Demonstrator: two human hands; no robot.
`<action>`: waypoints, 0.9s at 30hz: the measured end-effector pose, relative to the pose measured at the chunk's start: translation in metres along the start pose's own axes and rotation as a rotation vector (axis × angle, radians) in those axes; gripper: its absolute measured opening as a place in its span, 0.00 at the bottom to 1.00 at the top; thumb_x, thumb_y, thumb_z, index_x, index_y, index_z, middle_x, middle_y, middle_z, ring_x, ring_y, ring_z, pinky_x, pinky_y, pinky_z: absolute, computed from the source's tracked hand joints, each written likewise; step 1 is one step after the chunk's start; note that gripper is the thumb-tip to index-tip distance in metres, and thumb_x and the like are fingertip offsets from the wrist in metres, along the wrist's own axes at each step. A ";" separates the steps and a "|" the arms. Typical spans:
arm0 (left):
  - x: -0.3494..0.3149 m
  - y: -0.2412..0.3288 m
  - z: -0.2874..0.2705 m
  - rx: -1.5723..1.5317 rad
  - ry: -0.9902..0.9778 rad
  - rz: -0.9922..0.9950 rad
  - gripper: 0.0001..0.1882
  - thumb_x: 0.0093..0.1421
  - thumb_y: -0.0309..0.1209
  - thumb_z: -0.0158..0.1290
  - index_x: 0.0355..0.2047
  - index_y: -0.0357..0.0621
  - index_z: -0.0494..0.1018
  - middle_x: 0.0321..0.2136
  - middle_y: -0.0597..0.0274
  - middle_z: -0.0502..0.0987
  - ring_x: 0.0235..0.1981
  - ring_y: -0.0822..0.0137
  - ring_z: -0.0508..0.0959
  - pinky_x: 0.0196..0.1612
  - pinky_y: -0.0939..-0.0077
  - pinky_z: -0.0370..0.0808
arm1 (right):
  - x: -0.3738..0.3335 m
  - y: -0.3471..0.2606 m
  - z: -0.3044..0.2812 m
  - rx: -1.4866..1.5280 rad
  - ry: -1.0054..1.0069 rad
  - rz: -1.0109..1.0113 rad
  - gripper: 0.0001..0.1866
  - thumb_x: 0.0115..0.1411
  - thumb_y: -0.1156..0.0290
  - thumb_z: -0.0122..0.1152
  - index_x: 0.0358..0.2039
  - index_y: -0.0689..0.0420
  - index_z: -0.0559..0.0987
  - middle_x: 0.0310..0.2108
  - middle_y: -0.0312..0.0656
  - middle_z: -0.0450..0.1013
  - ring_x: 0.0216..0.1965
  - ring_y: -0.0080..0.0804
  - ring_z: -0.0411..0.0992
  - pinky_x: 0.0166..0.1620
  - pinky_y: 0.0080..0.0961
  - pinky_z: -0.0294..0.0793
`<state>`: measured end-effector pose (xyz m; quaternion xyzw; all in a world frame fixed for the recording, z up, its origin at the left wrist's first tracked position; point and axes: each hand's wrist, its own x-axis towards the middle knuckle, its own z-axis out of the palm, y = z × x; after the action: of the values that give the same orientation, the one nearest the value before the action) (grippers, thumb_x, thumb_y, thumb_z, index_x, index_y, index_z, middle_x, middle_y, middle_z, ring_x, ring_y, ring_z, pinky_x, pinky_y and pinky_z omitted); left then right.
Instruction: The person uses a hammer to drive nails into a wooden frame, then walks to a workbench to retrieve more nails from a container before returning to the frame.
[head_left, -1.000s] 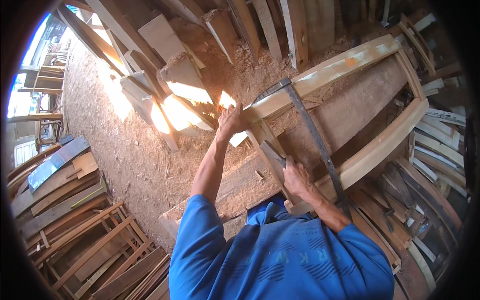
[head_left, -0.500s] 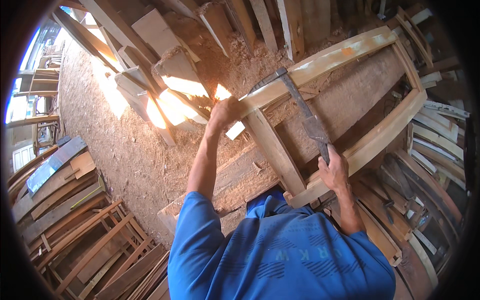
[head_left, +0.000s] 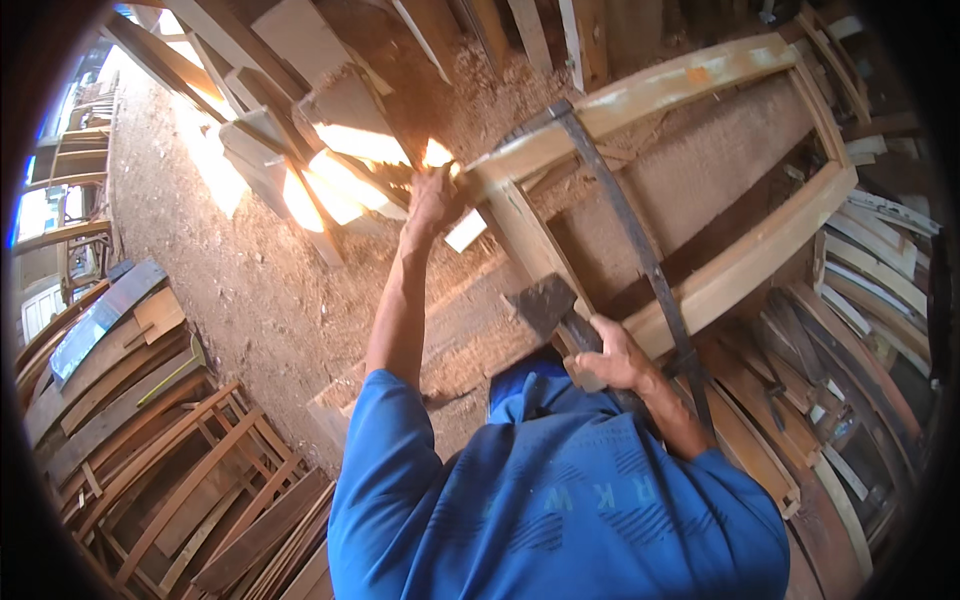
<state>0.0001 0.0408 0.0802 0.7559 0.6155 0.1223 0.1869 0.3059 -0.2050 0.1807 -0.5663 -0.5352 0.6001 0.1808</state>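
A curved wooden frame [head_left: 745, 262] of two long rails joined by crosspieces lies in front of me. A dark metal bar clamp [head_left: 640, 245] spans it from the far rail past the near rail. At the left end of the far rail, my left hand [head_left: 432, 197] is closed around the wood, its fingers partly hidden. My right hand [head_left: 622, 357] grips the short handle of a hatchet [head_left: 543, 306], whose broad dark head is over the crosspiece [head_left: 528, 232] near the frame's left corner. The near end of that crosspiece is covered by the hatchet and my right hand.
A thick plank [head_left: 450, 335] lies under the frame. Sawdust covers the ground [head_left: 230, 290]. Upright boards [head_left: 350, 110] stand at the far side, some sunlit. Stacks of curved wooden pieces [head_left: 190, 490] lie at left, and more curved parts [head_left: 850, 360] at right.
My right hand has swung the hatchet left and nearer, from over the clamp bar to the frame's left corner. My left hand stays at the rail's end, its fingers slightly shifted.
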 end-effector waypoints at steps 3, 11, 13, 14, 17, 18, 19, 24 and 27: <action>-0.035 0.007 0.016 -0.229 0.150 -0.126 0.23 0.62 0.43 0.58 0.47 0.37 0.70 0.36 0.43 0.79 0.39 0.46 0.79 0.43 0.55 0.75 | -0.015 0.035 -0.014 -0.072 0.183 -0.048 0.22 0.48 0.66 0.64 0.40 0.67 0.72 0.33 0.49 0.70 0.36 0.37 0.69 0.41 0.35 0.72; -0.281 0.124 0.062 -0.982 -0.610 -0.488 0.13 0.64 0.34 0.58 0.40 0.37 0.73 0.33 0.60 0.79 0.36 0.70 0.78 0.41 0.72 0.76 | -0.068 0.037 -0.054 -0.110 0.248 0.033 0.17 0.50 0.69 0.60 0.38 0.64 0.72 0.29 0.47 0.67 0.32 0.38 0.67 0.38 0.37 0.69; -0.328 0.153 0.085 -0.845 -0.634 -0.483 0.29 0.62 0.43 0.62 0.53 0.32 0.68 0.42 0.48 0.78 0.43 0.60 0.78 0.44 0.64 0.78 | -0.081 0.042 -0.045 -0.048 0.203 0.034 0.20 0.50 0.70 0.59 0.43 0.66 0.73 0.34 0.50 0.71 0.37 0.40 0.71 0.44 0.37 0.72; -0.335 0.173 0.084 -0.918 -0.787 -0.624 0.37 0.61 0.45 0.63 0.60 0.32 0.61 0.47 0.44 0.76 0.46 0.59 0.78 0.46 0.64 0.78 | -0.086 0.054 -0.034 -0.050 0.201 -0.029 0.24 0.51 0.68 0.59 0.47 0.68 0.71 0.37 0.56 0.73 0.39 0.48 0.73 0.46 0.40 0.73; -0.347 0.208 0.115 -1.067 -0.715 -0.746 0.42 0.59 0.44 0.65 0.62 0.34 0.57 0.49 0.44 0.75 0.49 0.58 0.77 0.50 0.65 0.77 | -0.095 0.070 -0.006 -0.073 0.145 -0.113 0.28 0.51 0.66 0.59 0.50 0.70 0.68 0.40 0.66 0.74 0.42 0.60 0.75 0.48 0.46 0.74; -0.359 0.210 0.149 -1.196 -0.513 -0.681 0.40 0.59 0.42 0.65 0.62 0.35 0.58 0.49 0.46 0.75 0.49 0.60 0.76 0.50 0.66 0.77 | -0.098 0.057 0.001 -0.132 0.078 -0.063 0.28 0.52 0.65 0.60 0.50 0.70 0.68 0.40 0.65 0.74 0.43 0.59 0.75 0.47 0.46 0.74; -0.370 0.204 0.179 -1.312 -0.309 -0.608 0.38 0.59 0.40 0.65 0.62 0.36 0.58 0.48 0.48 0.75 0.49 0.61 0.76 0.50 0.67 0.76 | -0.101 0.043 0.008 -0.191 0.012 -0.012 0.28 0.52 0.65 0.61 0.50 0.69 0.68 0.40 0.64 0.74 0.43 0.59 0.75 0.46 0.46 0.74; -0.393 0.176 0.246 -1.600 -0.334 -0.400 0.28 0.65 0.41 0.54 0.60 0.42 0.62 0.51 0.59 0.72 0.54 0.64 0.72 0.57 0.70 0.71 | -0.096 0.048 0.066 -0.364 -0.180 0.015 0.29 0.53 0.65 0.63 0.50 0.71 0.68 0.48 0.65 0.72 0.51 0.61 0.73 0.54 0.47 0.70; -0.412 0.169 0.265 -1.695 -0.342 -0.449 0.27 0.66 0.42 0.53 0.59 0.42 0.63 0.51 0.60 0.72 0.55 0.63 0.71 0.58 0.69 0.70 | -0.092 0.058 0.090 -0.444 -0.132 -0.092 0.32 0.52 0.62 0.65 0.50 0.72 0.67 0.43 0.66 0.74 0.48 0.63 0.74 0.51 0.50 0.71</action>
<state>0.1719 -0.4257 -0.0661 0.2333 0.4156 0.3821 0.7917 0.2770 -0.3417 0.1568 -0.5266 -0.6901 0.4945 0.0436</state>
